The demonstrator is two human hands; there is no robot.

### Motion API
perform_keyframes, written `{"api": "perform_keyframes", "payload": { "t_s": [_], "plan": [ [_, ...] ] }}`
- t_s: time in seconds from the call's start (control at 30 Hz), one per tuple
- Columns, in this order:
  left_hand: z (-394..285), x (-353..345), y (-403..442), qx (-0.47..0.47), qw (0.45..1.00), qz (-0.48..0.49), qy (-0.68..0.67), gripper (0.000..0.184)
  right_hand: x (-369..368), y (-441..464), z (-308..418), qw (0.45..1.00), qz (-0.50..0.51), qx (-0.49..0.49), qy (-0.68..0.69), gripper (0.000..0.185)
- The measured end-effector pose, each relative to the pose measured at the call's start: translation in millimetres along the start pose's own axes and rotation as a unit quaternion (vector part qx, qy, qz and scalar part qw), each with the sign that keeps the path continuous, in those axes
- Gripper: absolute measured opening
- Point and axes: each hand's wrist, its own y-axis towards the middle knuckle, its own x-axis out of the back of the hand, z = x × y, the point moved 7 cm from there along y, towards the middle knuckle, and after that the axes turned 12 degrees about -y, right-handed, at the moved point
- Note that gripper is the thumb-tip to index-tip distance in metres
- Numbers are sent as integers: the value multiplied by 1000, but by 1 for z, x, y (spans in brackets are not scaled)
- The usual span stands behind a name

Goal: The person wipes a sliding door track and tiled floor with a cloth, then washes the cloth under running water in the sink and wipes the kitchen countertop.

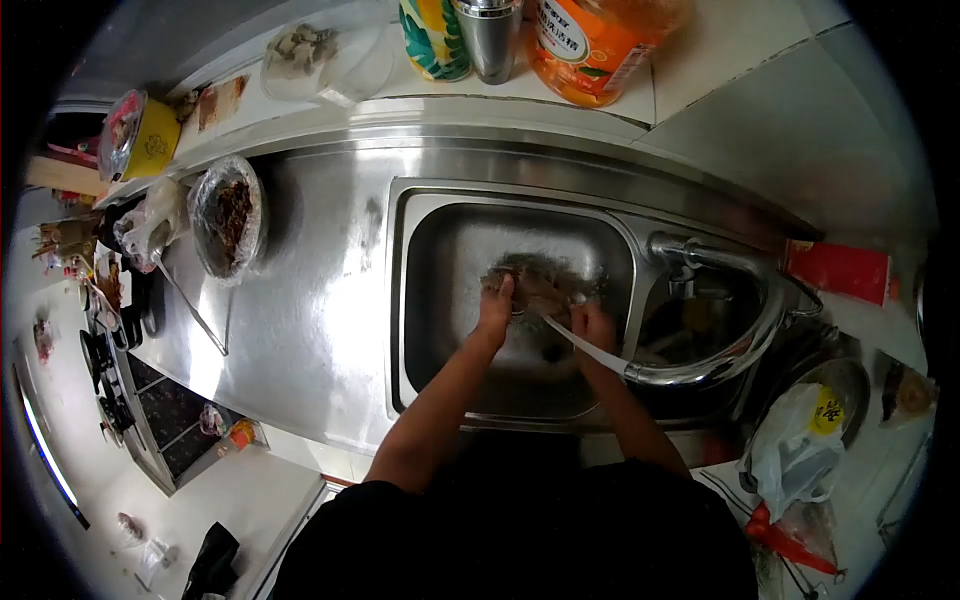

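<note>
Both my hands are inside the left basin [440, 370] of a steel sink. A limp, grey-brown, wet-looking piece [540, 290] is stretched between them; its kind does not show clearly. My left hand [496, 308] grips its left side, thumb on top. My right hand [593, 326] is closed at its right side, with the fingers partly hidden. A stream of water [585, 345] runs from the curved faucet [700, 372] onto the piece. Splashing blurs the area around it.
The smaller right basin [690, 325] holds things in shadow. On the steel counter [320, 300] at left stands a film-covered bowl [228, 218] of dark food. An orange soap bottle [590, 50], a metal cup [490, 40] and a patterned can [435, 40] line the back ledge. A white plastic bag [800, 450] lies right.
</note>
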Motion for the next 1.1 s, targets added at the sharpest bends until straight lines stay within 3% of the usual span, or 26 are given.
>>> {"api": "perform_keyframes", "payload": {
  "t_s": [0.03, 0.07, 0.1, 0.13, 0.17, 0.23, 0.27, 0.37, 0.4, 0.43, 0.47, 0.5, 0.53, 0.6, 0.67, 0.77, 0.83, 0.93, 1.0, 1.07, 1.1],
  "plan": [
    [-15, -3, -6, -56, 996, 5, 64, 62, 0, -2, 1, 999, -18, 39, -32, 24],
    [-27, -17, -17, -117, 993, -10, 7, 43, 0, -6, 8, 994, -36, 76, -63, 26],
    [-30, -28, -24, -186, 976, 2, 112, 41, 5, -8, 26, 988, -56, 113, -92, 29],
    [-31, -40, -34, -254, 943, 14, 215, 40, 1, 0, 38, 990, 10, 112, -90, 42],
    [-31, -51, -46, -318, 893, 25, 316, 39, 2, 9, 53, 996, 37, 71, -36, 44],
    [-45, -84, -95, -347, 816, 36, 461, 45, -3, 24, 72, 993, 91, -12, 72, 50],
    [-45, -91, -107, -382, 801, 41, 459, 49, -33, 45, 45, 996, 12, 34, 81, 35],
    [-36, -86, -113, -312, 857, 166, 375, 50, -19, 64, 39, 994, -26, 60, 81, 23],
    [-15, -69, -97, -256, 892, 184, 325, 48, -3, 55, 48, 987, -107, 113, 42, 19],
    [15, -50, -71, -86, 975, 162, 123, 48, 3, 40, 54, 988, -114, 96, 50, 18],
    [46, -43, -50, 90, 983, 128, -91, 48, 6, 22, 65, 988, -122, 78, 56, 18],
    [68, -48, -42, 258, 915, 86, -298, 49, 6, 5, 71, 988, -130, 64, 62, 17],
    [55, -56, -42, 339, 827, 209, -397, 55, -3, -18, 74, 986, -103, 76, 105, 16],
    [41, -64, -38, 353, 818, 156, -426, 56, -8, -36, 91, 982, -97, 87, 136, 15],
    [55, -64, -23, 328, 804, 250, -428, 50, 1, -42, 112, 980, -138, 83, 115, 16],
    [34, -81, -32, 244, 891, 176, -341, 39, -14, 29, 28, 975, -140, -71, 159, 23],
    [35, -91, -40, 192, 934, 121, -276, 35, -25, 20, 31, 987, -121, -59, 93, 25],
    [37, -86, -24, 234, 924, 104, -283, 37, -23, -7, 71, 983, -177, 46, 23, 26],
    [32, -80, -25, 260, 915, 100, -292, 39, -13, -4, 70, 985, -160, 40, 57, 23],
    [32, -73, -39, 256, 917, 84, -295, 43, -32, 31, 22, 979, -112, -36, 168, 23],
    [31, -64, -41, 239, 919, 84, -302, 43, -22, 35, 32, 979, -135, 0, 156, 20]
  ]
}}
